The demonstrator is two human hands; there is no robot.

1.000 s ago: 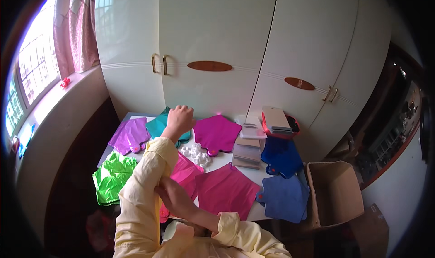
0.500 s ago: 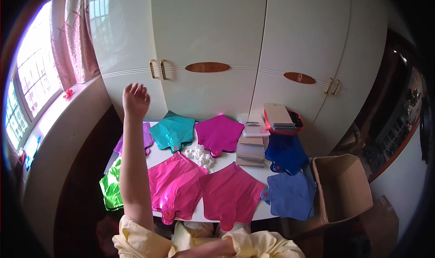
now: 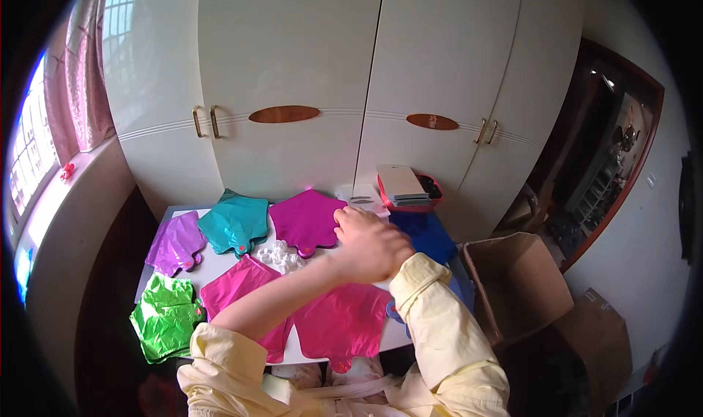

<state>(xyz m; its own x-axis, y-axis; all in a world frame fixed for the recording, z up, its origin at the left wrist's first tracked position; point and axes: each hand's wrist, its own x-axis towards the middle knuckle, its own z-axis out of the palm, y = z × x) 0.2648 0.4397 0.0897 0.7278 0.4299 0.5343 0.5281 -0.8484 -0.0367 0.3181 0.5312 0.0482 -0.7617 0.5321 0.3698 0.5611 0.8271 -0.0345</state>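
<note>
Your two hands overlap mid-table, so the right hand [image 3: 381, 259] is mostly hidden behind the left hand [image 3: 370, 245]; can't tell whether either set of fingers is curled, loose or gripping. Magenta foil balloon [image 3: 311, 223] lies flat just left of the fingertips, blue one [image 3: 425, 234] partly covered to their right. Half a second ago your left arm was raised toward the cupboard; now it's down across the pink balloons [image 3: 337, 322]

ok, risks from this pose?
1. The hands are crossed over the table and hide the stack beside the magenta foil piece; a blind grab might knock it.
2. The green foil piece overhangs the table's near-left corner and could slide off if a sleeve brushes it.
3. The small white pieces lie loose close to the forearm and may scatter.
</note>
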